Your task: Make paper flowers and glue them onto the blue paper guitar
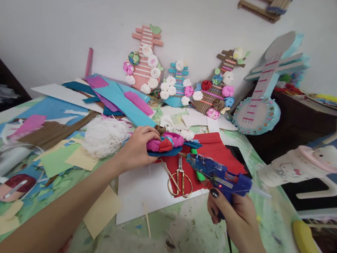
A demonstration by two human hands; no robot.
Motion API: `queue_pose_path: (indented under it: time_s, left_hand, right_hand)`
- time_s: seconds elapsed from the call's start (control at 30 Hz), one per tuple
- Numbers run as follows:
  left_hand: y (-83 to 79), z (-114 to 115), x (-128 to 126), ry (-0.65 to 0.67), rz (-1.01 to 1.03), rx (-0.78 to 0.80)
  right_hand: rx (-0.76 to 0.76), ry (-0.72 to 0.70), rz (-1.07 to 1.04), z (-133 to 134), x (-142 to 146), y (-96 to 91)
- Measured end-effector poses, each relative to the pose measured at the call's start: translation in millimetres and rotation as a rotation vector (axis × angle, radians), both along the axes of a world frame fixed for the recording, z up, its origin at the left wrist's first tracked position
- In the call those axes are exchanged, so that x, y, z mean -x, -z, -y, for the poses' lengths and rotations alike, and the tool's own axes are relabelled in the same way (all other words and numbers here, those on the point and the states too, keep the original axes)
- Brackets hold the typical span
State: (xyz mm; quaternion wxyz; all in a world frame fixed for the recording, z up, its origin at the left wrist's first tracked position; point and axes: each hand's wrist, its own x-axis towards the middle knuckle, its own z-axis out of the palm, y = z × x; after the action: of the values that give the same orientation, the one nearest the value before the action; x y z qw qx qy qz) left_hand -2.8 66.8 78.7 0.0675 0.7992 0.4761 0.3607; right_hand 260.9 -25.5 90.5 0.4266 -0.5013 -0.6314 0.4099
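My right hand is wrapped round the handle of a blue hot glue gun, its nozzle pointing left and a small red light showing. A clear glue stick sticks out of its back. My left hand grips a dark blue craft piece carrying crumpled pink and red paper flowers; the fingertips are partly hidden behind it. The nozzle is just right of this piece, apart from it. Gold-handled scissors lie below, on red paper and a white sheet.
Flower-covered paper instruments lean against the wall, with a larger pale blue one at right. White string and paper scraps cover the left side. A lidded cup stands at right, near a yellow curved object.
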Motion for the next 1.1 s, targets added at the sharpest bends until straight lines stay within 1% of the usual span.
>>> queue_pose_path:
  time_s: [0.2, 0.5, 0.63, 0.83, 0.97, 1.1]
  left_hand:
    - [1.7, -2, 1, -0.004, 0.02, -0.032]
    - [3.2, -4, 2, -0.015, 0.029, -0.015]
    - [2.0, -3, 1, -0.017, 0.046, -0.006]
    - [0.2, -3, -1, -0.013, 0.053, -0.001]
    - [0.1, -3, -1, -0.017, 0.053, -0.001]
    - [-0.4, -3, -1, -0.022, 0.062, 0.011]
  right_hand:
    - [0.063, -0.128, 0.147, -8, 19, 0.7]
    - [0.008, -0.123, 0.387, -20, 33, 0.6]
    - [-0.047, -0.092, 0.485, -21, 37, -3.6]
    - [-0.177, -0.035, 0.63, -21, 43, -10.9]
    - [-0.271, -0.019, 0.667, -21, 45, -12.5]
    - [-0.299, -0.016, 0.686, -22, 46, -12.8]
